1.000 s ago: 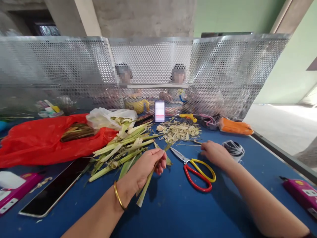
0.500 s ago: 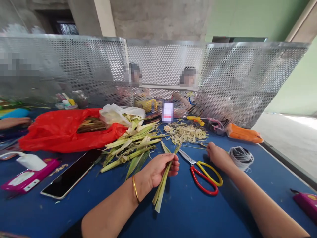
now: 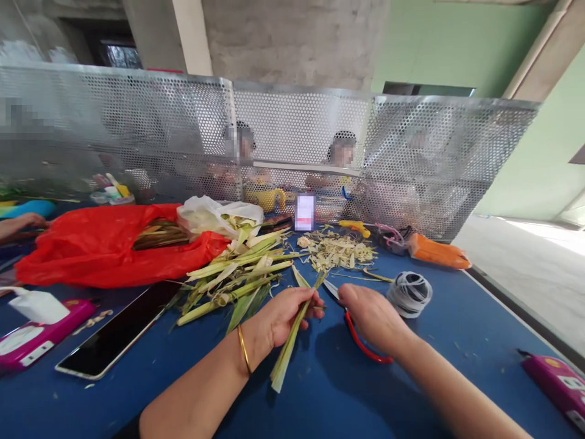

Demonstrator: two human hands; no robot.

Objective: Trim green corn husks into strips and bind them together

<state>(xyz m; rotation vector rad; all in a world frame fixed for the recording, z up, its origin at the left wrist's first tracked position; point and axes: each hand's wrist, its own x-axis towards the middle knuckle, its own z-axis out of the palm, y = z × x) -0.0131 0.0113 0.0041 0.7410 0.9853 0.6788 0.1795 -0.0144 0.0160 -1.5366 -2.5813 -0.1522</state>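
Note:
A bundle of pale green husk strips (image 3: 289,353) is pinched in my left hand (image 3: 292,314), which wears a gold bangle. The strips cross near their top and fan out below the fingers. My right hand (image 3: 372,314) is above the scissors (image 3: 361,342), fingers curled together; whatever they hold is hidden. Only the blades and red handle of the scissors show, as the hand covers the rest. Beyond my hands are a heap of husk leaves (image 3: 242,274) and a pile of pale shavings (image 3: 342,250). A ball of grey-white yarn (image 3: 410,294) stands beyond my right wrist.
A red plastic bag (image 3: 100,244), a black phone (image 3: 123,329) and a magenta power strip (image 3: 50,335) are on the left. Along the back is a perforated metal screen (image 3: 292,116), with people behind it. An orange packet (image 3: 439,251) is at the right edge.
My right hand has moved left and nearer, from beside the yarn to over the scissors. My left hand keeps its hold on the husk strips. The view has shifted slightly.

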